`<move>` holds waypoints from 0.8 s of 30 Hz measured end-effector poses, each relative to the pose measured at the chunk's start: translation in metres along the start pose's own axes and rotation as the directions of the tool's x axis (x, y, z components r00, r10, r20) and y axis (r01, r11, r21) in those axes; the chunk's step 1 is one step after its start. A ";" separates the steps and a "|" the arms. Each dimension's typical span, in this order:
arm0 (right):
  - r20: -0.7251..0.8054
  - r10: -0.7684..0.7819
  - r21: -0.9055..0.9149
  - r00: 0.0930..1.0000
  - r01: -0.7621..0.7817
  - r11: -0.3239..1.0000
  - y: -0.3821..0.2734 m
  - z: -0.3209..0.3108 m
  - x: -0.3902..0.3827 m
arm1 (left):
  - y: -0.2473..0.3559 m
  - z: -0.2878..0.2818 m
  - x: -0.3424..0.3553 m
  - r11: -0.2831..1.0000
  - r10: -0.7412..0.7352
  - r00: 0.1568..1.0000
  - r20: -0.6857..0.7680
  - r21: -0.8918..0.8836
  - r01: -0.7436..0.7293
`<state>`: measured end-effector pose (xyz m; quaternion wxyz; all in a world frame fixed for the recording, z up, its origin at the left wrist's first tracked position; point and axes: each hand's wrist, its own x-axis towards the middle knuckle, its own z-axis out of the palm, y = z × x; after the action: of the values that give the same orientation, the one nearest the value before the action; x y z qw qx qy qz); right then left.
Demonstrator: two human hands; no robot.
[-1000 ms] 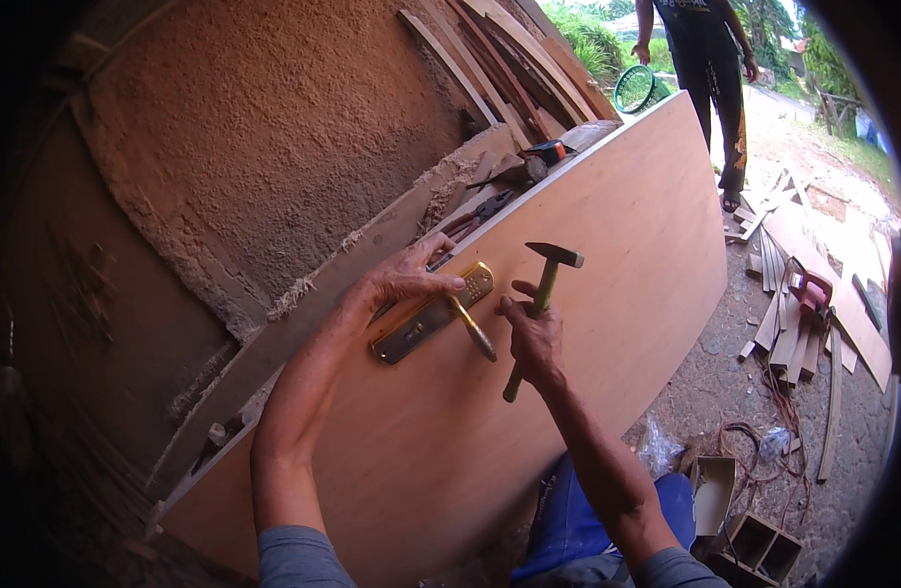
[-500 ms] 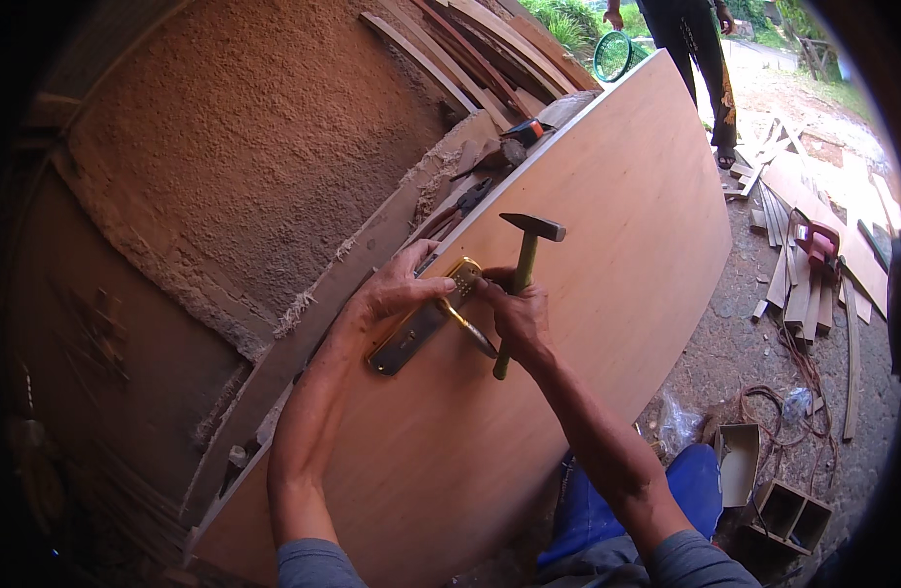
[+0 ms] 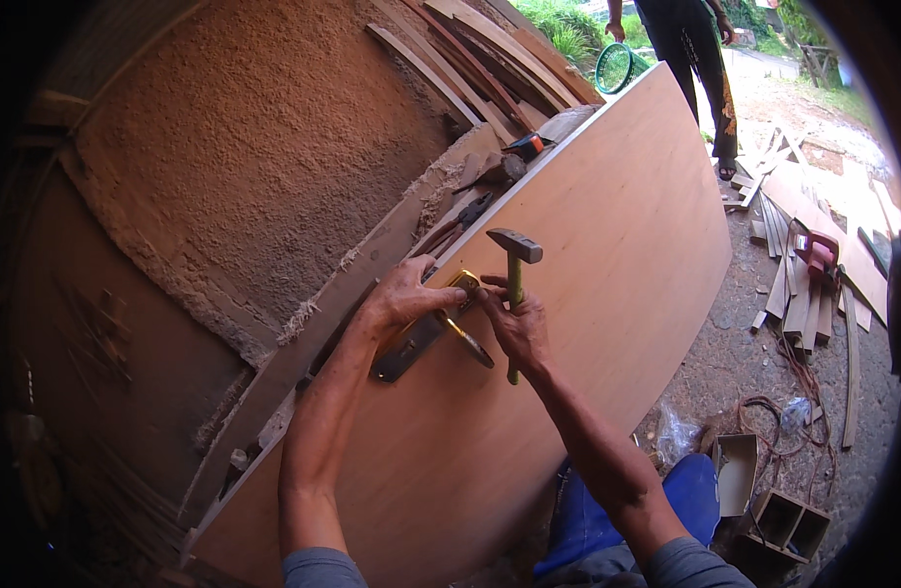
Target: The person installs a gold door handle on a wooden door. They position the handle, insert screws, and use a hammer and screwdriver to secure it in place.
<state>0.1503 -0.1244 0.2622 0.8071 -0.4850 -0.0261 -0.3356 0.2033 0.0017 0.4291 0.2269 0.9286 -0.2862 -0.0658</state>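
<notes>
Seen from the head camera, looking down on a large plywood door panel [image 3: 588,294] lying tilted on its long edge against a bench heaped with sawdust [image 3: 245,157]. Left hand [image 3: 406,294] pressed flat, fingers half spread, onto a door lock set [image 3: 426,328] with a dark case and a brass plate, lying on the panel near its upper edge; nothing gripped, only held down. Right hand [image 3: 514,328] closed around the green handle of a small hammer [image 3: 514,265], steel head up and just above the fingers, while thumb and forefinger seem also to pinch at the brass end of the lock; a small part maybe there, too small to tell. Risk, as a judgement: with fingers of both hands so near the lock, easy to strike a fingertip; with the grip so far up the handle, little control, so a dent in the soft veneer or a bent brass plate also possible. Lock looking slim and long, dark grey body, shiny yellow front and a thin lever handle pointing down toward the right. Further off, wood offcuts [image 3: 813,284] on the ground and another person's legs [image 3: 691,59] at the top.
</notes>
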 end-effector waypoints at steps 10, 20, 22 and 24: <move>0.044 -0.096 -0.214 0.994 0.103 0.971 -0.013 0.007 0.006 | -0.007 0.003 -0.001 0.998 0.031 0.999 0.023 -0.058 -0.030; -0.013 -0.135 -0.177 0.991 0.131 0.976 0.017 0.011 0.005 | -0.027 0.003 0.011 0.994 0.037 0.999 0.028 -0.102 -0.034; 0.001 -0.081 -0.164 0.997 0.080 0.983 0.019 0.012 0.005 | -0.026 0.002 0.010 0.992 0.038 0.999 0.034 -0.120 -0.034; 0.002 -0.116 -0.179 0.993 0.115 0.977 0.018 0.012 0.006 | -0.021 0.000 0.009 0.997 0.039 0.998 0.040 -0.074 -0.036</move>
<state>0.1687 -0.1120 0.2568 0.7396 -0.5517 -0.0207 -0.3850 0.2208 0.0121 0.4192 0.2562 0.9125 -0.3055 -0.0910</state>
